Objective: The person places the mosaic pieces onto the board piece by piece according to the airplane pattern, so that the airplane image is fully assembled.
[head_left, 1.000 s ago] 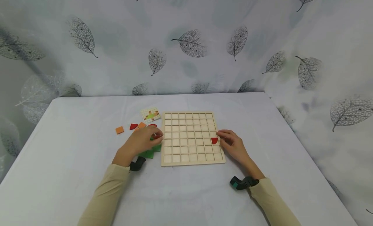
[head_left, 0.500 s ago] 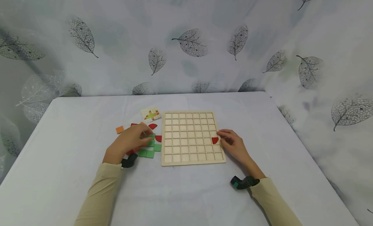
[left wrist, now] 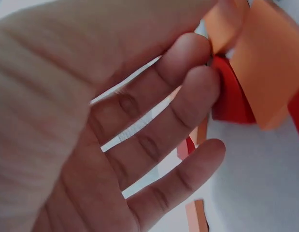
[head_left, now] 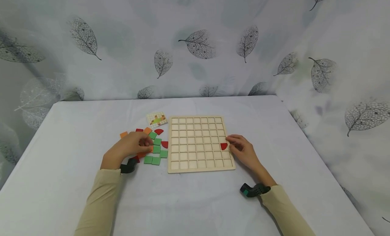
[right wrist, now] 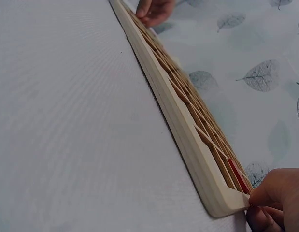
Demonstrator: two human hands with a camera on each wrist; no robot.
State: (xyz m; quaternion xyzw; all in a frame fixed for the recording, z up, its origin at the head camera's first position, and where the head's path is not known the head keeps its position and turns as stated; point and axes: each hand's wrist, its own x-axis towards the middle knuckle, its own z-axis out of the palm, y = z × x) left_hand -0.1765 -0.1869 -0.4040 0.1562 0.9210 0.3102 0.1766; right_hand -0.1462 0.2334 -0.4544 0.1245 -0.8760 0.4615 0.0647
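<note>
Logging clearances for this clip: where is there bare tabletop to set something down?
Free: the table between the two sleeves, in front of the board; also right of the right hand. Crowded: left of the board, with loose tiles by the left hand.

Head view high, facing forward-down; left wrist close on hand [left wrist: 110, 121]; right wrist low, sharing board [head_left: 198, 140] with head.

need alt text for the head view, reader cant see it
A person's left-hand grip is over loose red, orange and green pieces beside a wooden grid board, while the right-hand grip touches the board's right edge near a red piece set in one square. A pattern card lies behind the loose pieces on a white-covered table.
</note>
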